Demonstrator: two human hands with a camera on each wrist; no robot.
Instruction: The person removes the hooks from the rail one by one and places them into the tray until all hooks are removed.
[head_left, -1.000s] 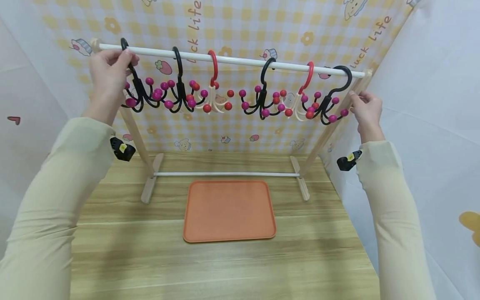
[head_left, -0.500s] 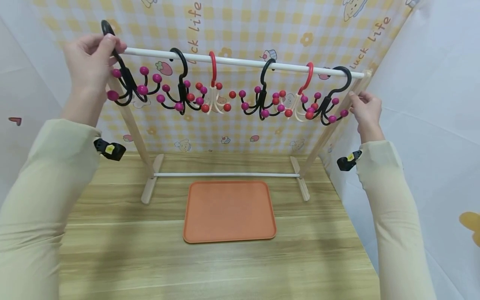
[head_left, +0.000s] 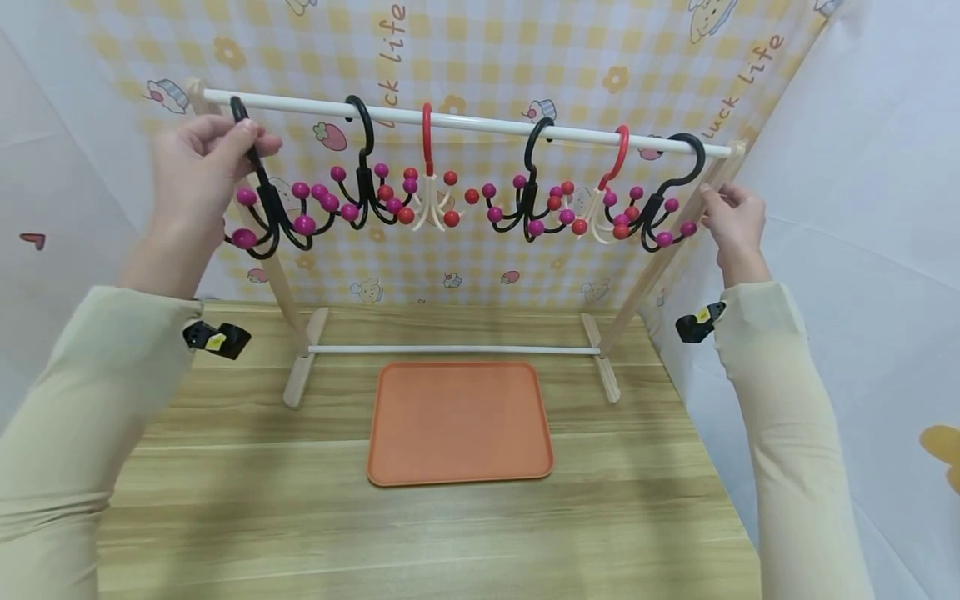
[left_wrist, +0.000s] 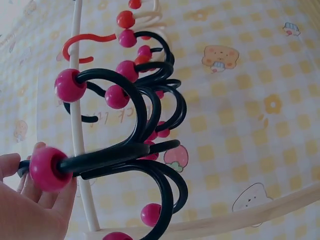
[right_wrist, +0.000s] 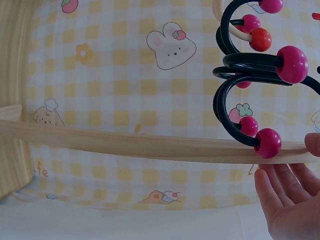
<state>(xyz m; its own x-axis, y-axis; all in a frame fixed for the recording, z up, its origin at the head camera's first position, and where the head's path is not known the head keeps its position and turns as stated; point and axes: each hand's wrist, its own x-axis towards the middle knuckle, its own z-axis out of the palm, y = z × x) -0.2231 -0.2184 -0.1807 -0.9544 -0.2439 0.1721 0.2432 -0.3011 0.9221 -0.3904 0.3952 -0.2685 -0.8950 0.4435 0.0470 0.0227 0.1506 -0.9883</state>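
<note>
My left hand [head_left: 198,183] pinches the hook of a black octopus-style hanger [head_left: 270,204] with pink balls on its curled arms. Its hook top overlaps the white rail [head_left: 480,123] near the left end, and the hanger looks nearer to me than the others. Seen from the left wrist, the hanger's arms [left_wrist: 167,185] spread beside the rail. My right hand [head_left: 737,221] holds the right wooden post [head_left: 648,279] of the rack near its top, thumb on one side and fingers on the other in the right wrist view. Beside it hangs another black hanger [head_left: 651,208].
Along the rail also hang black hangers [head_left: 365,183] [head_left: 529,200] and red-hooked white ones [head_left: 429,200] [head_left: 600,200] with red balls. An orange tray [head_left: 460,423] lies on the wooden table [head_left: 450,542] before the rack's lower bar [head_left: 453,349]. A patterned cloth [head_left: 480,267] hangs behind.
My left hand has lifted the leftmost black hanger up off the rail, then lowered it and drawn it towards me. Its neighbours swayed. My right hand stays on the post.
</note>
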